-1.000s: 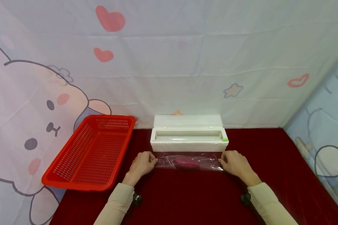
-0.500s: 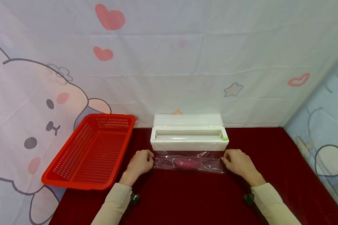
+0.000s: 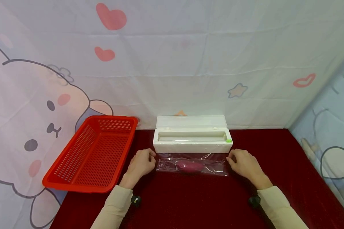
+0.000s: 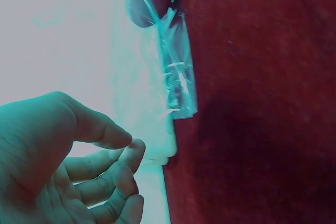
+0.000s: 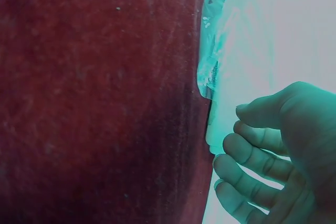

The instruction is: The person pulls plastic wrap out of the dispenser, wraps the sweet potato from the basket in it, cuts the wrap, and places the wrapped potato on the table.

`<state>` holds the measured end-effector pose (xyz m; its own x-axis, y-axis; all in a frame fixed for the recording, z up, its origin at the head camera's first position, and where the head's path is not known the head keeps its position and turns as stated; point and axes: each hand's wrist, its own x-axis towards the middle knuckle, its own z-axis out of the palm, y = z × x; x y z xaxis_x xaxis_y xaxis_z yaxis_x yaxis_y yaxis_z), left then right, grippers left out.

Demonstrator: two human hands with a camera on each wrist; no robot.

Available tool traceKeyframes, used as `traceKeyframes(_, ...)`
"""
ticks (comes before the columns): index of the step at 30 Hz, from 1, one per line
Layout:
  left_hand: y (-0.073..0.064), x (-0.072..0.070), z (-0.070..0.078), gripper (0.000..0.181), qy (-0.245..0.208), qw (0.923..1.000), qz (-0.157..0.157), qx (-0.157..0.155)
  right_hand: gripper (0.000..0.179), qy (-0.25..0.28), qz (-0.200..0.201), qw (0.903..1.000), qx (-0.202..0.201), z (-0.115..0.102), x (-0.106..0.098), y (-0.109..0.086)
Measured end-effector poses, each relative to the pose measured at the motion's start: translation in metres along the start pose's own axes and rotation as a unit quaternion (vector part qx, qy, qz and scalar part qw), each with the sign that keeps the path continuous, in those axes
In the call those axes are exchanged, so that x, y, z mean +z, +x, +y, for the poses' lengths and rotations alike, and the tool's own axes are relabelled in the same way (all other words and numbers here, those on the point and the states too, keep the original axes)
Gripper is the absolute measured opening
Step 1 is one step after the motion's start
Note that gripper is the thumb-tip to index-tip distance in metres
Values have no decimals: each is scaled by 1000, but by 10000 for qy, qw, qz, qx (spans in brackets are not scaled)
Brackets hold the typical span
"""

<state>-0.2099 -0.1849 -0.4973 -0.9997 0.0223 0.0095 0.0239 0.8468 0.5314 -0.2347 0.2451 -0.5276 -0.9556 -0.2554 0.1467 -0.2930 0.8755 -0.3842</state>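
Observation:
In the head view an elongated pink item [image 3: 190, 166], rounded in the middle, lies folded inside clear cling film [image 3: 215, 168] on the dark red cloth. A white cling film dispenser box [image 3: 192, 148] stands right behind it with its lid raised. Film runs from the box's front edge down toward the pink item. My left hand [image 3: 142, 162] is just left of the film's end, thumb near the fingertips, holding nothing. Beyond the other end, my right hand [image 3: 244, 166] hovers with fingers loosely bent and nothing between them. Both wrist views show the film's ends apart from the fingers.
A red plastic basket [image 3: 118, 159] with slotted walls stands on the left. On the dispenser's front rim, toward the right, sits a green slider cutter [image 3: 228, 141]. A printed cloth backdrop [image 3: 172, 63] rises behind the table.
Both hands have let go of the film's ends and moved outward, the left to the left and the right to the right. The wrapped pink item stays in place.

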Motion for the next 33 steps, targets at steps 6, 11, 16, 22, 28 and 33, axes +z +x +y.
traceKeyframes(6,-3,-6,15,16,73,9988,345,344,10,11,328,9993,-180,-2,-8,-2)
traceKeyframes(11,-5,-9,28,18,14,9973,407,603,10,30,730,9968,-316,-4,-11,-4)
traceKeyframes(16,-4,-8,38,17,4,9957,450,804,12,7,1201,9917,-464,-3,-12,-4)
traceKeyframes(22,-2,-4,43,14,0,9950,424,901,13,11,1427,9886,-483,-2,-13,-4)
traceKeyframes(28,-1,-1,49,10,-35,9921,523,1137,18,2,1690,9846,-450,0,-11,-2)
traceKeyframes(33,2,1,55,10,-98,9892,597,1335,24,61,1783,9831,-421,0,-11,-1)
